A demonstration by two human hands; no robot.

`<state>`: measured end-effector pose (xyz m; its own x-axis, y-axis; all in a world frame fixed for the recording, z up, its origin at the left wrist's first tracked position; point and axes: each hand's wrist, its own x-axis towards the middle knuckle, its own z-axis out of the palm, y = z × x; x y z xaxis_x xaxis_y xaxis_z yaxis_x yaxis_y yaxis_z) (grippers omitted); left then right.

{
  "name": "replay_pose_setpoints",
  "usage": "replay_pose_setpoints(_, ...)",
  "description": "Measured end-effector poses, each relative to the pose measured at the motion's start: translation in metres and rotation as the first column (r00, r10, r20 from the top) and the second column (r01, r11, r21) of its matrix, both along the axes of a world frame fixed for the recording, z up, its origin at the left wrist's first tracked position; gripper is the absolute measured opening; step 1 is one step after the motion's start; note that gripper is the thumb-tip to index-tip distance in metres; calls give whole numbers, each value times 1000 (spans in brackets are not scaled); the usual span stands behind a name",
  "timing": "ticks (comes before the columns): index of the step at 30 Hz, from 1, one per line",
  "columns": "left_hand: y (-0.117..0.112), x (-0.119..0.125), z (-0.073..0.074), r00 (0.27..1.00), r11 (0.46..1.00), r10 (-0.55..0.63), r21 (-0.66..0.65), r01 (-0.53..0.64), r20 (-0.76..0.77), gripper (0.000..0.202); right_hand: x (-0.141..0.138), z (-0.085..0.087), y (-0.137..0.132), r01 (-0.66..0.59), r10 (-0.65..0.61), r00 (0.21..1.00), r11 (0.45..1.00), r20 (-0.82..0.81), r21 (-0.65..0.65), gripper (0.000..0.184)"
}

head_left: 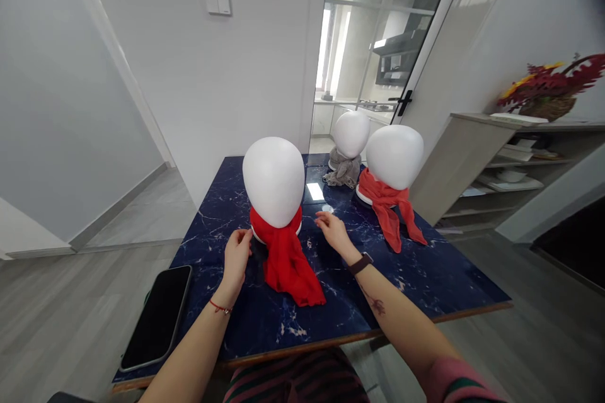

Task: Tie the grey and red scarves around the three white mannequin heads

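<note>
In front of me on the table stands a smooth white mannequin head (274, 179). A bright red scarf (288, 264) is wrapped around its neck and tied at the front, its tail spread on the tabletop. My left hand (237, 257) is just left of the neck, fingers loosely bent and holding nothing I can see. To the right of the scarf, apart from it, my right hand (334, 233) hovers open with fingers loosely extended. Further right, a second white head (395, 156) wears a coral scarf (390, 201). Behind it, a third head (351, 133) wears a grey scarf (344, 168).
The dark blue marbled table (340, 315) has a wooden edge. At its near left corner lies a black-screened phone (157, 318). A shelf unit (482, 157) to the right carries a flower basket (548, 104). Behind the table are a wall and a glass door (378, 44).
</note>
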<state>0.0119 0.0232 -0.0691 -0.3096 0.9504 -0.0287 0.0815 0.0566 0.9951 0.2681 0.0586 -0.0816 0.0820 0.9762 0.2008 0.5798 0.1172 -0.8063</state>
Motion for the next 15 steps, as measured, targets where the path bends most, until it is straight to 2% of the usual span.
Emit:
replay_pose_setpoints(2,5,0,-5,999,999,36,21,-36,15,28,-13,-11,2,20,-21,999,999,37,33,31)
replay_pose_setpoints(4,7,3,-8,1000,1000,13,18,-13,19,34,-27,-19,1,15,-21,992,999,127,48,29)
replay_pose_setpoints(7,7,8,-10,991,990,-132,43,131,24,38,-42,-24,-2,-28,17,957,999,291,33,30)
replay_pose_setpoints(9,6,11,-11,978,974,-209,84,210,-25,35,-47,-25,-2,-41,34,946,999,324,15,32)
replay_pose_setpoints(12,7,12,-14,980,977,-156,126,172,-126,31,-48,-23,-1,-29,27,955,1000,297,1,30)
replay_pose_setpoints(15,7,13,-17,982,983,-99,138,121,-158,34,-46,-20,1,-29,31,969,1000,245,-9,27)
